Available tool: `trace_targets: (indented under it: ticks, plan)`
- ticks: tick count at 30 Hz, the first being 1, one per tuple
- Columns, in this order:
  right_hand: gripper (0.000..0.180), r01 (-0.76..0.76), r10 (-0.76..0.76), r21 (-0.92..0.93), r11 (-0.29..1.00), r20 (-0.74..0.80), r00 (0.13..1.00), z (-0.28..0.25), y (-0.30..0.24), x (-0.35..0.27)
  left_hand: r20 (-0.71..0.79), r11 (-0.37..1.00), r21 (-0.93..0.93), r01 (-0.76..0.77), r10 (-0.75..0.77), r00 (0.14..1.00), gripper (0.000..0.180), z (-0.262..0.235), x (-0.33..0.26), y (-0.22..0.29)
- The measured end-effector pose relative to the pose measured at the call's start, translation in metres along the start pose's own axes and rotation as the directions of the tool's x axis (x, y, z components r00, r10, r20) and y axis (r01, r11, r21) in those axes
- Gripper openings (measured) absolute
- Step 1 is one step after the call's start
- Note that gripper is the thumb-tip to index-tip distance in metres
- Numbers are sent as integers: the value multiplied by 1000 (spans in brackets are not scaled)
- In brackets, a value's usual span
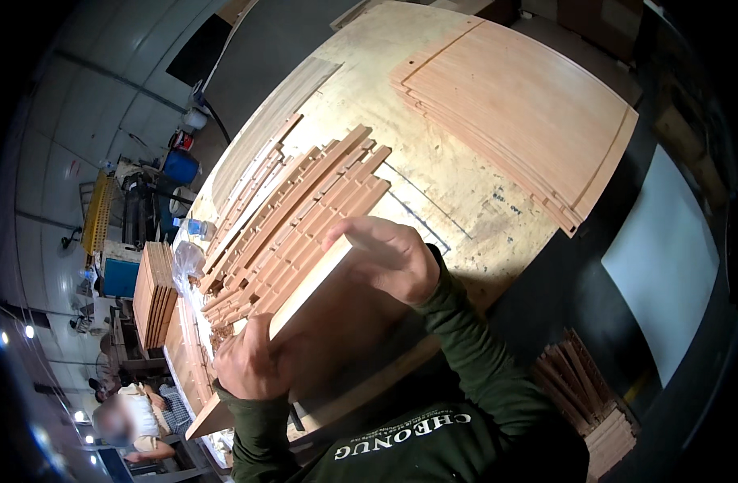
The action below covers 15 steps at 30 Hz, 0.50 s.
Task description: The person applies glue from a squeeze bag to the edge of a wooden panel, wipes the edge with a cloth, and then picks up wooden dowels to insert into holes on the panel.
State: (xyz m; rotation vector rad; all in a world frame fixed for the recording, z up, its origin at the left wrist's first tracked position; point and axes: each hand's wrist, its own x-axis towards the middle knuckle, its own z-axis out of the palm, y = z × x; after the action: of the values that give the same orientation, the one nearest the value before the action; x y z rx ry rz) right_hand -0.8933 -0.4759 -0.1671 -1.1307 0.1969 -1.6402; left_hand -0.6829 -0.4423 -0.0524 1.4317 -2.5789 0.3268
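A flat wooden board (311, 288) is held up close to my body, its pale edge facing up. My left hand (252, 362) is closed around its left end. At the far right corner my right hand (391, 259) grips the same board, thumb and fingers wrapped over the edge. Just beyond the board, several rows of slim wooden strips (312, 205) with small notches lie side by side on the worktable (465, 213). The board's lower part is shadowed and hard to make out.
Large wooden panels (522, 97) are stacked at the table's far right. More panels (154, 294) stand at the left, near a plastic bottle (193, 228) and a clear bag (188, 262). A bundle of strips (574, 370) sits low at right. Another person (139, 419) is at lower left.
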Motion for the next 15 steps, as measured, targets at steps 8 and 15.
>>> trace_targets:
  ticks: [8, 15]
  plan:
    - [45, -2, -1, -52, 999, -62, 998, 3, 4, 3, -11, 1000, -5, 11, -11, 1000, 28, 1, 12, 1]
    - [43, 157, -153, 26, 987, -115, 982, 6, 17, 7, -113, 998, 45, -46, 50, 992, 37, 3, 8, -1]
